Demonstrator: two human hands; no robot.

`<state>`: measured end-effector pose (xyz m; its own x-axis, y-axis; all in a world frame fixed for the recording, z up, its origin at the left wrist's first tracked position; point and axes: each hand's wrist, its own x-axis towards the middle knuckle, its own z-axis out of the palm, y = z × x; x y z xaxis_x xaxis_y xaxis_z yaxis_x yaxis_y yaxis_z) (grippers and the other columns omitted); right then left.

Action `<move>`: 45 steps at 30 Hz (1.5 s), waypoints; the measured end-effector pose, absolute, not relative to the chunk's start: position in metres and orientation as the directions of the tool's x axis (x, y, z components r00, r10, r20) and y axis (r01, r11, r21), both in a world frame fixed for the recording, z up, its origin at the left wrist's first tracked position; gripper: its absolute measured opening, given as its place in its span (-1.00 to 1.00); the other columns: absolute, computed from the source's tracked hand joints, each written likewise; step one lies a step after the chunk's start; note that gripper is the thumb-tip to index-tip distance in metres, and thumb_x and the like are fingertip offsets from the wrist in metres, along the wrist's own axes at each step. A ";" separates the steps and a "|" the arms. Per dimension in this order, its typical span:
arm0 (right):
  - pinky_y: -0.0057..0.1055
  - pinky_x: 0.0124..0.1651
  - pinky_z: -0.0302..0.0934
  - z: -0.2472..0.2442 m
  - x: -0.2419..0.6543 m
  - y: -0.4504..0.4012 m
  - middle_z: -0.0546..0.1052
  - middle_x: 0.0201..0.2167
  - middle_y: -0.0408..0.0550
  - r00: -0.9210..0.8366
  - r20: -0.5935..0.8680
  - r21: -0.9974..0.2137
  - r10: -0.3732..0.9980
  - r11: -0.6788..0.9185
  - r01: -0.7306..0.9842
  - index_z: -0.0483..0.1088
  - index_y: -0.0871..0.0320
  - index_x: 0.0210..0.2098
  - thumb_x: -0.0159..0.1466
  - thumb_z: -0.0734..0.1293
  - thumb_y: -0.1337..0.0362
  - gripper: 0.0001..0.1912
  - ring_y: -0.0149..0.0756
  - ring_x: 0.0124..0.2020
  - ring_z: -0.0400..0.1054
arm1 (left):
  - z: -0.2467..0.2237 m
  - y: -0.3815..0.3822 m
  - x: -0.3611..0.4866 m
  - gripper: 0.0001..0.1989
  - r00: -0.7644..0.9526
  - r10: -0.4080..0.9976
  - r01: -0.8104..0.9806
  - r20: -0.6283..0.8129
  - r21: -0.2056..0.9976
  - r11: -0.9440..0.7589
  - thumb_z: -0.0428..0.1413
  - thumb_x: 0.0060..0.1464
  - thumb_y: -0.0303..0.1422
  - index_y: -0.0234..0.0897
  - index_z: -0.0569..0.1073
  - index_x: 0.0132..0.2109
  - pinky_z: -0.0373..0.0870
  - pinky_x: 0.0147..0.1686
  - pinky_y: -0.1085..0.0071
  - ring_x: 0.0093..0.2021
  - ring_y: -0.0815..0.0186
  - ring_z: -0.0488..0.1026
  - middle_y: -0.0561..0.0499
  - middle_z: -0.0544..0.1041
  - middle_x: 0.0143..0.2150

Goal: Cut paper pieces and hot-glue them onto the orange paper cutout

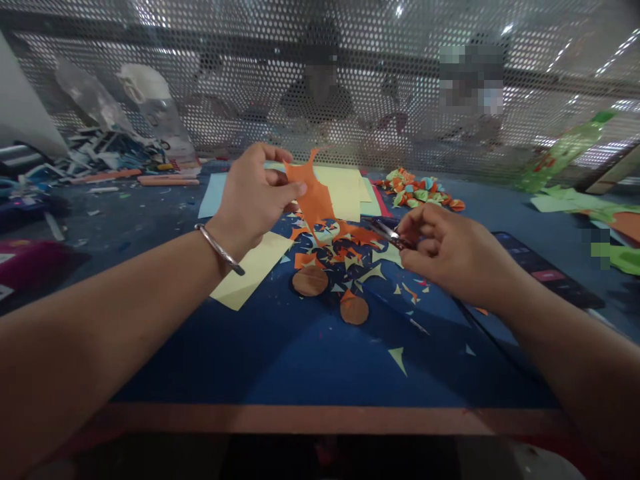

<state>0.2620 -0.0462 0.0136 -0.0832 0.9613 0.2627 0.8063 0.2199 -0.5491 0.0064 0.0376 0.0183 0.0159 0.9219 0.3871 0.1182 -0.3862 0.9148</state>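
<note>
My left hand, a metal bangle on its wrist, pinches a ragged piece of orange paper with curved cut-outs along its edges. A pair of scissors is in my right hand, its blades pointing left toward the hanging end of the paper; whether they touch it I cannot tell. Under both hands lie orange and pale green paper scraps. Closer to me are two round brown discs, the smaller one partly under an orange scrap. A pen-like stick lies to their right.
Behind the scraps are stacked yellow and blue sheets and a heap of small coloured paper pieces. A phone lies by my right forearm. Bottles stand at the back left; a green bottle leans at right. A perforated metal screen closes the back.
</note>
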 end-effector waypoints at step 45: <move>-0.46 -0.46 -0.01 0.007 0.219 -0.071 0.40 -0.59 -0.21 -0.484 0.012 -0.324 0.875 0.461 0.826 0.31 0.13 -0.49 0.20 0.30 0.26 -0.84 -0.45 -0.59 0.22 | -0.009 0.009 0.012 -0.88 0.222 0.975 -0.230 0.009 0.972 0.043 0.17 0.18 -0.45 -0.23 0.34 -0.25 0.52 -0.27 0.39 -0.29 0.37 0.55 -0.03 0.60 -0.08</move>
